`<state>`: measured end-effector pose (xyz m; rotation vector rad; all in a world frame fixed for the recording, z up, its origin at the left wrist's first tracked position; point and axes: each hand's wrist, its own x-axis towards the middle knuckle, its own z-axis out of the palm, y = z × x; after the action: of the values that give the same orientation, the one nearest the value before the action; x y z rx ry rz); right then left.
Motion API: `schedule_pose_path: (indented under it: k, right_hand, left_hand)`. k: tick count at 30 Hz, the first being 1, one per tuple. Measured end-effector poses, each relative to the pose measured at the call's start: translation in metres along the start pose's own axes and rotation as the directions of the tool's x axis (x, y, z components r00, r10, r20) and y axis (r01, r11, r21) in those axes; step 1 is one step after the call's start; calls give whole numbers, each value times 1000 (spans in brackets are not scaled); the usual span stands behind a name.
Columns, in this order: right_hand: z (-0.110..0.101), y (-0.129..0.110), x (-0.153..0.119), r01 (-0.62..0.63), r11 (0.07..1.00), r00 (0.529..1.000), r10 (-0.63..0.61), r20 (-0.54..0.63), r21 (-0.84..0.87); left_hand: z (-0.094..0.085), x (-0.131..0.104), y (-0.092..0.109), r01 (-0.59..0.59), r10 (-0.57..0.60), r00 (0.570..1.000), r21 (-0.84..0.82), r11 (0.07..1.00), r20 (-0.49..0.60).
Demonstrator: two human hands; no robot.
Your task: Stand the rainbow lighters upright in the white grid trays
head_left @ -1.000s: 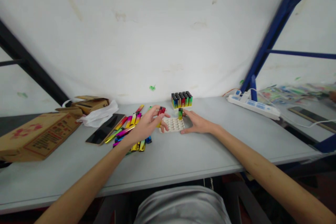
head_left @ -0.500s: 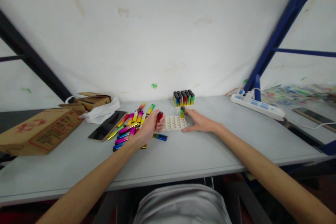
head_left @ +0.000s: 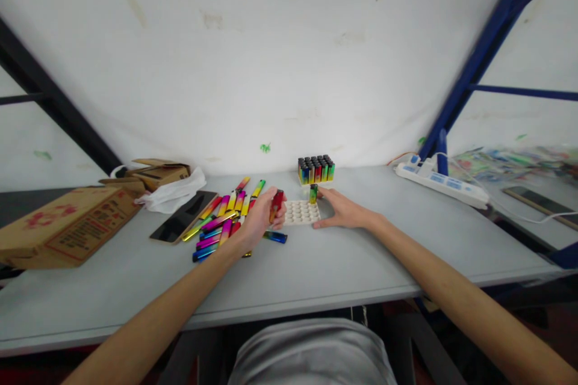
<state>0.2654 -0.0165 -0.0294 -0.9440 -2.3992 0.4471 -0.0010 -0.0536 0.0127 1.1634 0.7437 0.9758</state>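
Note:
My left hand (head_left: 262, 215) is closed round a red lighter (head_left: 276, 205), held nearly upright at the left end of a white tray with round holes (head_left: 301, 213). One green-yellow lighter (head_left: 313, 194) stands in the tray's far right corner. My right hand (head_left: 342, 209) has thumb and fingers apart at the tray's right edge, its fingertips close to that standing lighter; whether they touch it is unclear. Left of the tray lies a loose pile of shiny coloured lighters (head_left: 220, 224). A blue lighter (head_left: 275, 236) lies just in front of the tray.
Behind the tray stands a second holder filled with upright lighters (head_left: 316, 169). On the left are a black phone (head_left: 183, 217), a white plastic bag (head_left: 174, 191) and a cardboard box (head_left: 67, 225). A white power strip (head_left: 442, 185) lies at the right, near a blue frame (head_left: 478, 54).
My left hand has turned slightly, and the red lighter in it has shifted a little right and shows more of its side. My right hand stays at the tray's edge.

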Motion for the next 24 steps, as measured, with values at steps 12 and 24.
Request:
schedule_pose_path:
  k: [12,24]
  right_hand:
    - [7,6,-2,-70,997,996,71,-54,26]
    - [1,-3,2,-48,998,999,49,-12,34]
  left_hand:
    - [10,15,2,-459,391,879,701,546,271]
    - [24,59,-12,-490,415,858,725,484,302]
